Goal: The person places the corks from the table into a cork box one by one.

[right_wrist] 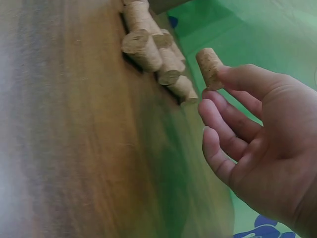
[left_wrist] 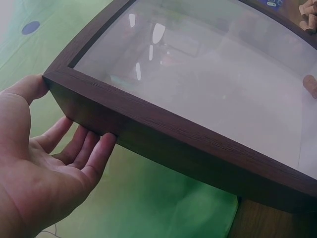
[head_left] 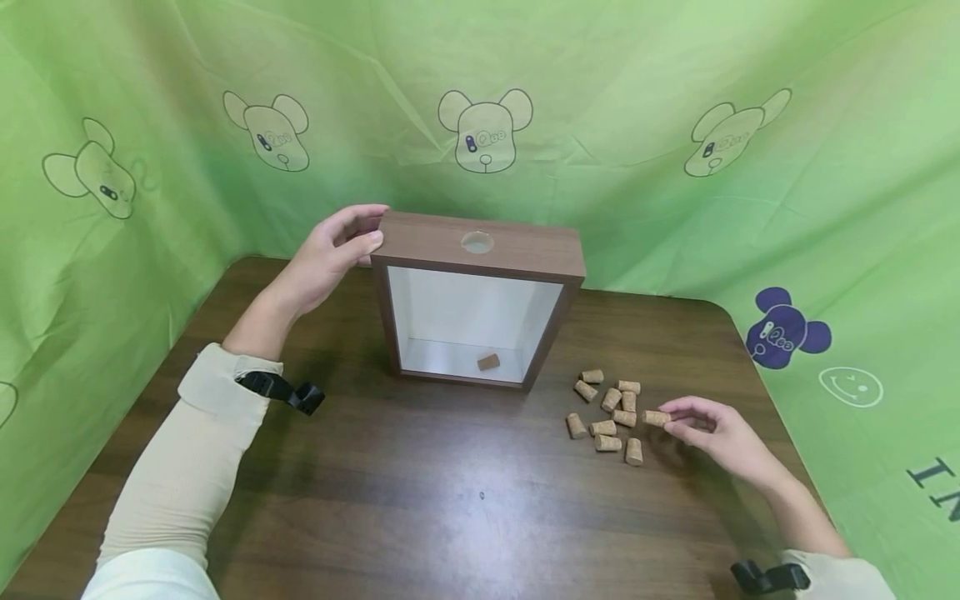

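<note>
The left grip (head_left: pixel 327 252) holds a brown box (head_left: pixel 429 236) at its upper corner. The right grip (head_left: pixel 711 432) pinches one cork (head_left: pixel 656 418) beside loose corks (head_left: pixel 623 418) on the tabletop (head_left: pixel 405 483).

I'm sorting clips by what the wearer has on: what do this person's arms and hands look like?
On the left is a pale cream fabric sleeve with a broad cuff; on the right, a similar pale fabric sleeve, partly out of frame. A black strap with a blocky black attachment is worn on the left, another black strap on the right. The left hand and right hand wear no gloves.
</note>
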### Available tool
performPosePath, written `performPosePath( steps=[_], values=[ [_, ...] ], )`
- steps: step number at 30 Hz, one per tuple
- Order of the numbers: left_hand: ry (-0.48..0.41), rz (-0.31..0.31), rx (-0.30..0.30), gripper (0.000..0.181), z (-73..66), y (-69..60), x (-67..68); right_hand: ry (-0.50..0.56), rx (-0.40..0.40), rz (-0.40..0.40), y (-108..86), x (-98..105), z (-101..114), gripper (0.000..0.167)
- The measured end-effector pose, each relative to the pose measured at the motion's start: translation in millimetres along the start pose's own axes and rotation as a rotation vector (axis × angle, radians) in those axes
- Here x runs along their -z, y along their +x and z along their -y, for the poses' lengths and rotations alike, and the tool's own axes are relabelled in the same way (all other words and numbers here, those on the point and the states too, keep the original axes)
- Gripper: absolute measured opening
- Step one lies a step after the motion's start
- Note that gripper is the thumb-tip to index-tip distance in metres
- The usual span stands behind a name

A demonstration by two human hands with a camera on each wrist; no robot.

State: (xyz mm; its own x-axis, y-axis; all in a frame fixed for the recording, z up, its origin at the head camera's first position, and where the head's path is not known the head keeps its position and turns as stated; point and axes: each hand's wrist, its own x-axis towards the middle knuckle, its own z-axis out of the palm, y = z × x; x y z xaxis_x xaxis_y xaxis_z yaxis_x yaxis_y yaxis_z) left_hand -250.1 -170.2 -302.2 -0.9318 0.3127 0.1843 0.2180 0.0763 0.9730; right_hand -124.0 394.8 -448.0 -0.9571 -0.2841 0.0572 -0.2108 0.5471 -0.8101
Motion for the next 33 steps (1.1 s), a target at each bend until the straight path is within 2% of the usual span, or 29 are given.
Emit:
performPosePath(
  steps=[5,10,15,20,26,33],
  values=[
    [-0.005,0.000,0.001,0.050,0.4,-0.2,0.3,-0.004,-0.046,-0.061,1.6,8,8,0.029],
    [-0.001,0.004,-0.003,0.050,1.3,0.2,0.9,0.046,-0.023,-0.119,5.8,15,16,0.029],
    [0.003,0.008,-0.010,0.051,2.8,0.5,1.3,0.177,0.023,-0.165,10.3,19,23,0.035],
    [0.004,0.008,-0.014,0.051,3.1,0.4,1.1,0.274,0.022,-0.206,13.2,21,31,0.036],
    [0.005,0.007,-0.007,0.050,1.1,-0.2,0.4,0.355,0.053,-0.232,17.3,24,45,0.037],
    [0.003,0.002,0.001,0.049,-1.4,-0.8,-0.5,0.349,0.070,-0.219,23.0,23,64,0.033]
  ],
)
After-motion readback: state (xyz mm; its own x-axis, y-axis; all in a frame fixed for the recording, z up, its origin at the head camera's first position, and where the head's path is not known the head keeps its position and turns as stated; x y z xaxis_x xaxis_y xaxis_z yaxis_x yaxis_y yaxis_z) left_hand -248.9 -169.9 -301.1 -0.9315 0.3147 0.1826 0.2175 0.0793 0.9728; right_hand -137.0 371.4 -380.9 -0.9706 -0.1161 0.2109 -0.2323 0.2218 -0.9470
